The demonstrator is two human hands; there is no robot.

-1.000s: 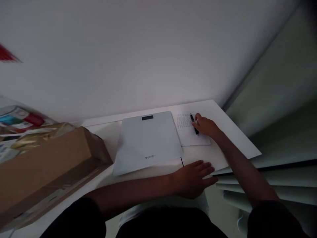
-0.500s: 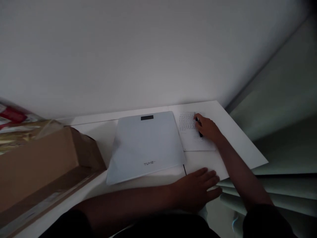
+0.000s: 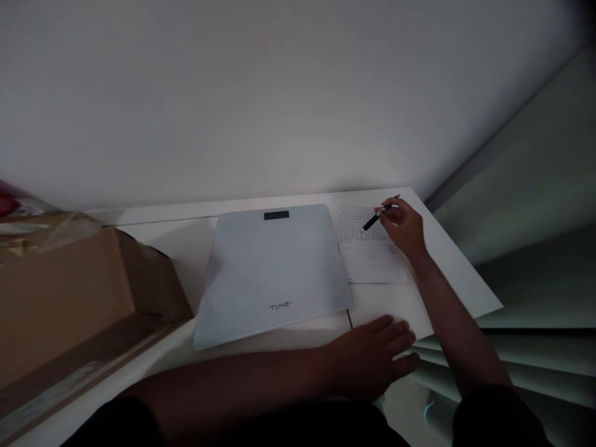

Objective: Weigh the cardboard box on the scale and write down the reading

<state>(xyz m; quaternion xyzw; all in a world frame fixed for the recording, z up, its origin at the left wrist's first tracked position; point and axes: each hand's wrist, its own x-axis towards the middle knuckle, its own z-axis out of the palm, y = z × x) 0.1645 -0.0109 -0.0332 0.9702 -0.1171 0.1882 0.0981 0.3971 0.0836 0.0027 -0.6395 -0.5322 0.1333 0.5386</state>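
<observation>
My right hand [image 3: 404,228] holds a black pen [image 3: 375,218] above a white sheet of paper [image 3: 370,254] with rows of handwriting, the pen tip pointing left over the written lines. My left hand [image 3: 372,357] lies flat, palm down, on the front edge of the white table [image 3: 447,261], fingers spread and holding nothing. Between the hands and to the left lies a white flat bathroom scale [image 3: 274,267] with a dark display at its far edge.
A brown cardboard box [image 3: 74,304] stands at the left, with crinkled packaging behind it. A white wall rises behind the table. Pale slatted blinds [image 3: 512,347] run along the right side below the table edge.
My right hand picked the pen up off the paper and lifted it, moving slightly right. The view shifted a little left to right; my left hand stayed put.
</observation>
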